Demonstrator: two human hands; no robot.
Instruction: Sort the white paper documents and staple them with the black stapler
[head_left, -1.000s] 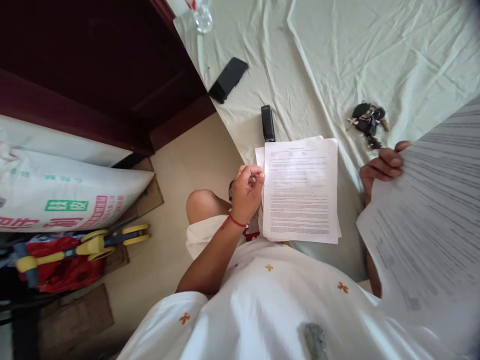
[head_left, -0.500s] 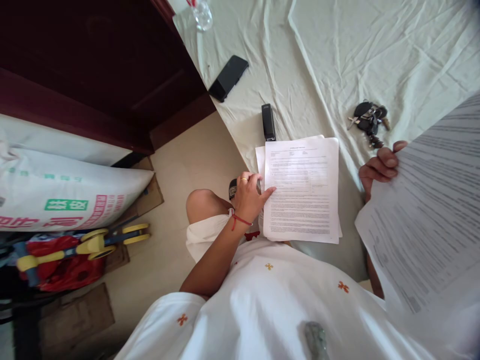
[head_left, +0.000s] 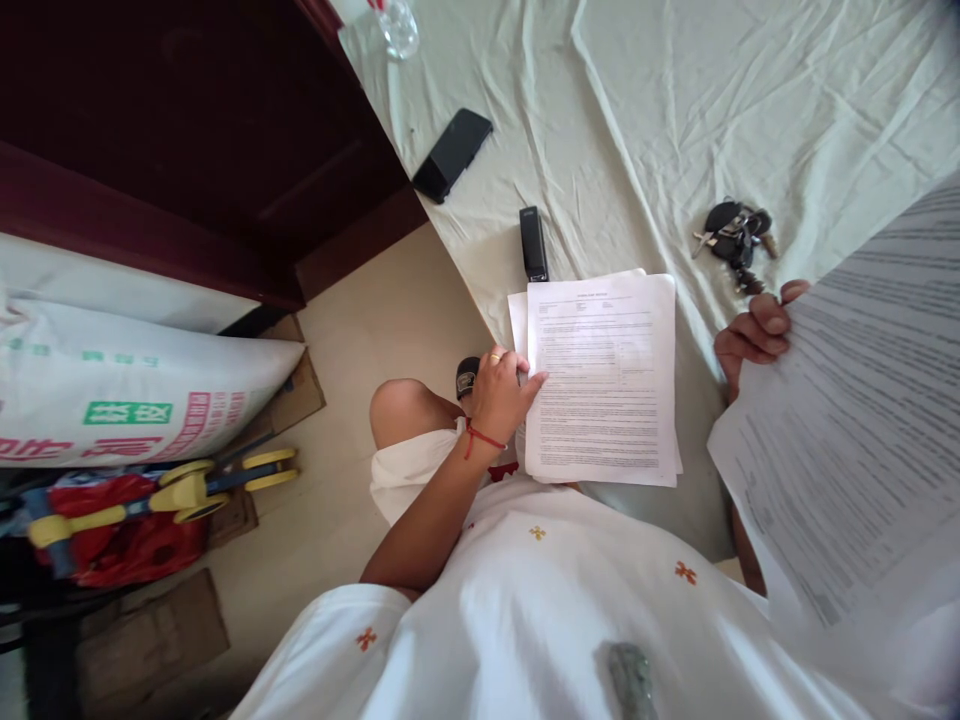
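Note:
A stack of printed papers (head_left: 604, 380) lies on the cloth-covered table (head_left: 660, 120) right in front of me. My left hand (head_left: 501, 392) rests at the stack's left edge, fingers spread and fingertips touching the top page. My right hand (head_left: 754, 330) grips a raised sheaf of printed sheets (head_left: 855, 430) at the right, lifted close to the camera and tilted.
A black stapler (head_left: 533, 243) lies just beyond the stack. A black phone (head_left: 452, 155) sits near the table's left edge, a key bunch (head_left: 733, 238) at the right, a glass (head_left: 395, 27) at the far corner. A large printed sack (head_left: 127, 390) and a yellow toy (head_left: 180, 490) lie on the floor at left.
My left hand went from a loose fist above the stack's left edge to open fingers laid on the top page. The sheaf in my right hand shifted slightly.

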